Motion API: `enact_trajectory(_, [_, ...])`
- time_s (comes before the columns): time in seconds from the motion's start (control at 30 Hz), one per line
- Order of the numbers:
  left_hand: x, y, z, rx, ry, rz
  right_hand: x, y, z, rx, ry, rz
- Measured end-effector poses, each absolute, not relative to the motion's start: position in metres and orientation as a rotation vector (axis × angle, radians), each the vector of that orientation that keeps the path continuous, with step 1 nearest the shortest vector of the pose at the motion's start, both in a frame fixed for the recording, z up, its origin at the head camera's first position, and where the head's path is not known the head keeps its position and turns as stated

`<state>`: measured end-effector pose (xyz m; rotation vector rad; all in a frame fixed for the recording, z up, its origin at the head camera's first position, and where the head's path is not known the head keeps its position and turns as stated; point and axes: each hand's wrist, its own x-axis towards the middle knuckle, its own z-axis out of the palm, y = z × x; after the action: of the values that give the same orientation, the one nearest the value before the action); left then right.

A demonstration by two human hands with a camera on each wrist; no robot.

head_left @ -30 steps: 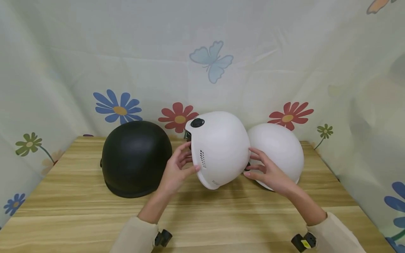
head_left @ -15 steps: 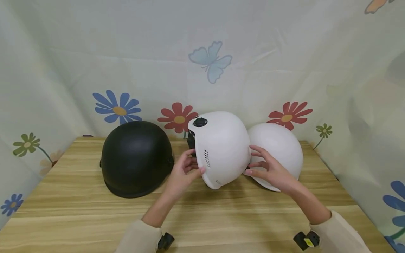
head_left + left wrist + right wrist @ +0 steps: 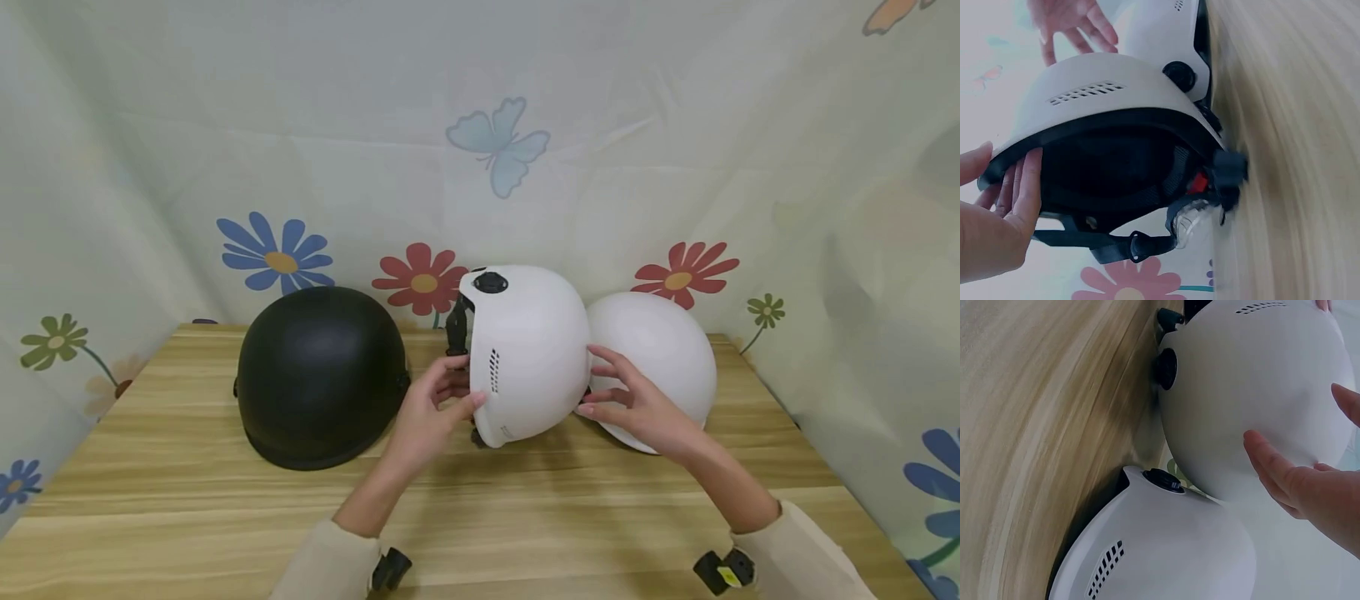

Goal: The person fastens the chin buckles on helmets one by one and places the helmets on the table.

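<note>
A white helmet (image 3: 532, 358) is tipped on its side in the head view, its opening facing left. My left hand (image 3: 433, 408) grips the lower rim, thumb on the outer shell and fingers tucked inside. The left wrist view shows its dark lining and a black chin strap (image 3: 1113, 248) with a clear buckle hanging below the opening. My right hand (image 3: 641, 408) has its fingers spread, with fingertips right at the rounded crown. Seen from the right wrist, those fingers (image 3: 1272, 465) are fairly straight against the smooth shell.
A black helmet (image 3: 321, 379) sits upright on the wood-grain table (image 3: 517, 533), left of the left hand. A second white helmet (image 3: 660, 358) stands just behind the right hand, close beside the tipped one. A flower-patterned cloth (image 3: 360, 183) hangs behind the table.
The tipped white helmet has turned, so its rim stands more upright and its black strap shows more on the left. Both hands stay on it, the left shifted slightly right.
</note>
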<state>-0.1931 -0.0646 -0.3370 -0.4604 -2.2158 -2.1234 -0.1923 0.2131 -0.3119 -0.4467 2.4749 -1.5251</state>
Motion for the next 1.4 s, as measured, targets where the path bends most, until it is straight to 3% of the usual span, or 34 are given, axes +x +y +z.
enact_trajectory(0.33, [-0.191,-0.067,-0.331,-0.504,-2.351,-1.854,-0.191,0.210,-0.320,-0.408,2.418,-1.588])
enact_trajectory(1.4, [-0.184,-0.075,-0.348,-0.490,-2.378,-2.011,-0.189,0.205,-0.323,-0.414,2.421,-1.555])
